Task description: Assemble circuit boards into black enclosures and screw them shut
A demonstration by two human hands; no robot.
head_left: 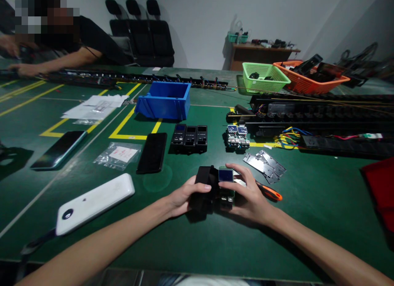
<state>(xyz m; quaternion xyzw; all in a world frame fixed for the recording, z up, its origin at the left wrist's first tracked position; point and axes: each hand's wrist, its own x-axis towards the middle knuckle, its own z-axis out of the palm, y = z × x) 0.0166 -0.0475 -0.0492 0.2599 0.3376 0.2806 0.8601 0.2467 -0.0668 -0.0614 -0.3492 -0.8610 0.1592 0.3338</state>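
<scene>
My left hand (187,196) grips a black plastic housing (202,193) near the table's front middle. Close beside it on the right, my right hand (248,197) holds a small circuit board with a dark blue display (226,175) between thumb and fingers. Behind my hands stand black modules (188,139) side by side. Circuit boards with displays (237,137) sit to the right of these modules. Several flat cover plates (266,165) lie overlapping beyond my right hand. An orange and black tool (271,193) lies partly hidden behind that hand.
Left of my hands lie a black phone (152,153), a plastic bag (118,155), a white device (95,204) and another phone (59,150). A blue bin (164,100) stands behind. Long black assemblies with wires (332,144) occupy the right. A person (92,42) works at the far left.
</scene>
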